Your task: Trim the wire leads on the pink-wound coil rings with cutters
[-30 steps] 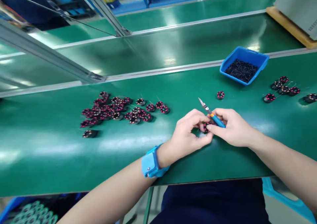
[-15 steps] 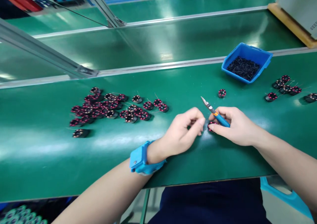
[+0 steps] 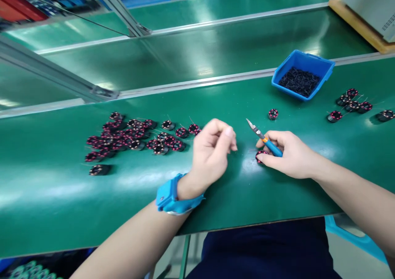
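My right hand grips small blue-handled cutters, blades pointing up and left, and also pinches a small black-and-pink wound coil against the green table. My left hand, with a blue wrist strap, hovers to the left of that coil, fingers loosely curled and nothing visible in them. It sits beside the right end of a heap of several similar coils.
A single coil lies beyond the cutters. A blue bin of small black parts stands at the back right. More coils lie at the far right. A conveyor belt and metal rails run behind.
My left hand has let go of the coil and moved left toward the heap. My right hand keeps the cutters and the coil in about the same place.
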`<state>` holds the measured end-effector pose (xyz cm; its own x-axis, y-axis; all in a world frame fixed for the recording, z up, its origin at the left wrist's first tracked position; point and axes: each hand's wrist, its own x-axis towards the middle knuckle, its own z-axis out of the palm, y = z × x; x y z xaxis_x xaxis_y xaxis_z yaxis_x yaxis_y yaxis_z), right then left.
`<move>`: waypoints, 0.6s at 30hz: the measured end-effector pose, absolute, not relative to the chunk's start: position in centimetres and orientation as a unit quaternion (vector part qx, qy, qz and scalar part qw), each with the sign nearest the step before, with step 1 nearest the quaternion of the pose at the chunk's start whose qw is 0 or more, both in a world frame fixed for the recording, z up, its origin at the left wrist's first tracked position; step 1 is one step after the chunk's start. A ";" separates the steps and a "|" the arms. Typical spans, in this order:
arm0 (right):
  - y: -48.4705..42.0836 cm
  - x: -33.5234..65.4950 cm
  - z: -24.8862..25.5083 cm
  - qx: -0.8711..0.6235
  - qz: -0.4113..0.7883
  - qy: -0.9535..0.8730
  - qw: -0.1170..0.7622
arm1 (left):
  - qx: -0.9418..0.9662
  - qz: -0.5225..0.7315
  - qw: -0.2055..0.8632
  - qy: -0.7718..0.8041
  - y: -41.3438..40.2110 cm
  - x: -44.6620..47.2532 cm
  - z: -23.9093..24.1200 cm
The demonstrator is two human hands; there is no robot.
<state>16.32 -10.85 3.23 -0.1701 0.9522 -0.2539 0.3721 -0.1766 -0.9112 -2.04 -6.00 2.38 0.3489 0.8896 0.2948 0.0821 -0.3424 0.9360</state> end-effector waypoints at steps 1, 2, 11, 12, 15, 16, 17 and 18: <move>-10.8 16.3 3.2 -0.579 0.507 -0.571 0.285 | 0.664 0.468 0.457 0.362 -5.8 -2.2 2.3; -10.8 16.3 3.2 -0.579 0.508 -0.570 0.287 | 0.661 0.464 0.462 0.367 -5.6 -2.3 2.3; -10.7 16.3 3.0 -0.564 0.521 -0.559 0.312 | 0.650 0.226 0.659 0.303 -6.4 -2.7 4.2; -10.7 16.3 3.0 -0.567 0.522 -0.556 0.311 | 0.619 0.241 0.688 0.292 -6.1 -3.1 4.5; -10.7 16.3 3.0 -0.569 0.528 -0.547 0.313 | 0.604 0.287 0.676 0.311 -5.3 -3.8 4.7; -10.7 16.2 3.0 -0.568 0.530 -0.545 0.314 | 0.626 0.273 0.652 0.330 -5.3 -3.7 4.6; -10.7 16.2 3.0 -0.568 0.530 -0.545 0.315 | 0.649 0.246 0.630 0.348 -5.5 -3.5 4.5; -10.7 16.2 2.9 -0.567 0.530 -0.545 0.318 | 0.666 0.212 0.618 0.360 -5.7 -3.2 4.3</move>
